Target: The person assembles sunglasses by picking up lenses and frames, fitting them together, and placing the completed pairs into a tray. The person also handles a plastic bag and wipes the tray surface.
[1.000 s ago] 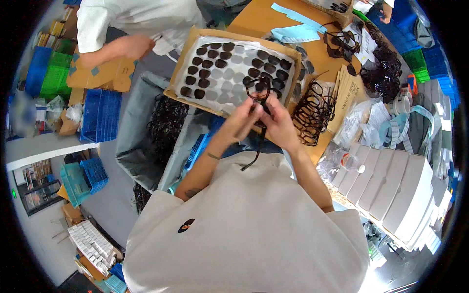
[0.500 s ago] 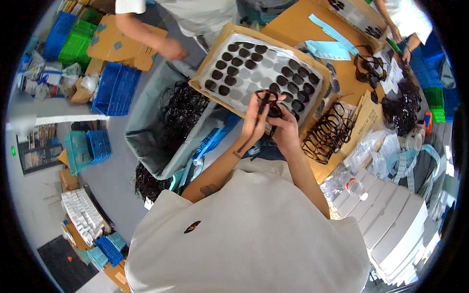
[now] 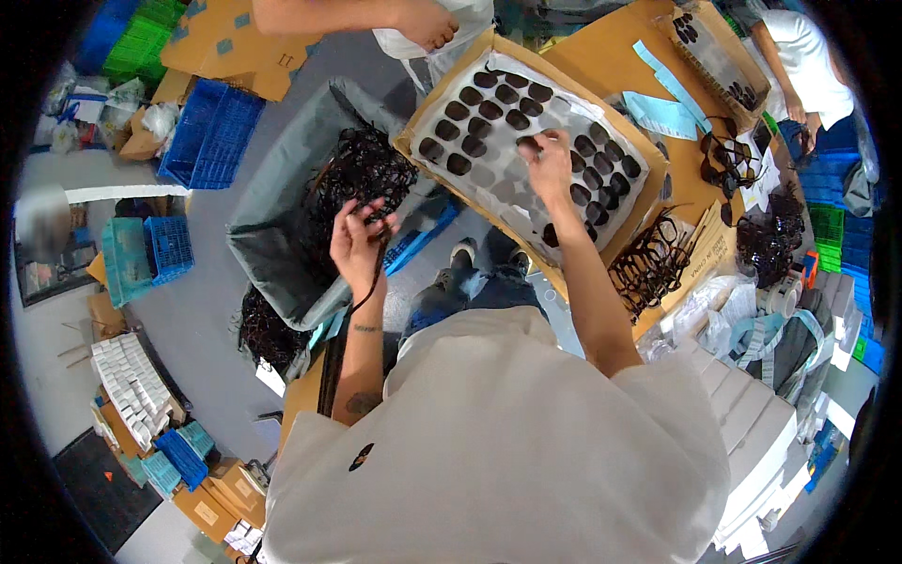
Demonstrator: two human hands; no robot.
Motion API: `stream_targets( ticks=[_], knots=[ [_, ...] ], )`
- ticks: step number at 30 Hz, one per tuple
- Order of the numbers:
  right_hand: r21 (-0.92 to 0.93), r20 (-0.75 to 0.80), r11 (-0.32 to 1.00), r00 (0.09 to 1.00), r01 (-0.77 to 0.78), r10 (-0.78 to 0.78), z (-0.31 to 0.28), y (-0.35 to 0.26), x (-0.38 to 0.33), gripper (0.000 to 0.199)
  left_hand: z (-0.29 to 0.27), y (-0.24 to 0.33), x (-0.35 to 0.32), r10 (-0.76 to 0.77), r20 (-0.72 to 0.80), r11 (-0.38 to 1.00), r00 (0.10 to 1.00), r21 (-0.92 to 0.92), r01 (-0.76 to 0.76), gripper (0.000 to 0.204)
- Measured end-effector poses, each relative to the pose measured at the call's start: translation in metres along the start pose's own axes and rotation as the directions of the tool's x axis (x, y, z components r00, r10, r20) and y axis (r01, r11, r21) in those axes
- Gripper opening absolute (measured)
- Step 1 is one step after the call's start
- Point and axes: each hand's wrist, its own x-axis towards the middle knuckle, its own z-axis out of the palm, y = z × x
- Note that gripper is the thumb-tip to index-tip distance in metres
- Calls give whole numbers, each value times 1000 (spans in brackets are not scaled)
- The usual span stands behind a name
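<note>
Dark lenses in tray, 1 o'clock: two groups left, paler middle; judged part-used. Right hand: fingers bunched at one lens, grip cannot be told. Left hand: half-open by bin, 10 o'clock; hold unclear. Frames piled, 3 o'clock.

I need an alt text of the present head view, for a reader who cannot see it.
A person's right hand is at a dark lens in a shallow cardboard box of similar lenses. The left hand is raised near a grey bin of tangled dark items. Eyeglass frames lie to the right.
</note>
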Motion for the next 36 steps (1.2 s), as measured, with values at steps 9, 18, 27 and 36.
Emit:
stream_targets(
  ticks=[9, 18, 27, 36],
  knots=[
    [-45, 85, 968, 964, -248, 251, 54, 9, 26, 39, -40, -5, -34, -166, -25, 960, 986, 224, 168, 38],
    [229, -118, 938, 949, -260, 292, -80, 12, -40, 17, 88, -23, -23, -166, 300, 951, 939, 299, 73, 45],
    [-90, 136, 972, 964, -218, 229, 20, 7, 9, 33, 123, -26, -50, -233, 294, 960, 927, 219, 173, 44],
    [-176, 141, 974, 975, -146, 172, 42, -6, 19, 40, 57, -12, -63, -252, 68, 932, 965, 284, 223, 49]
  ],
)
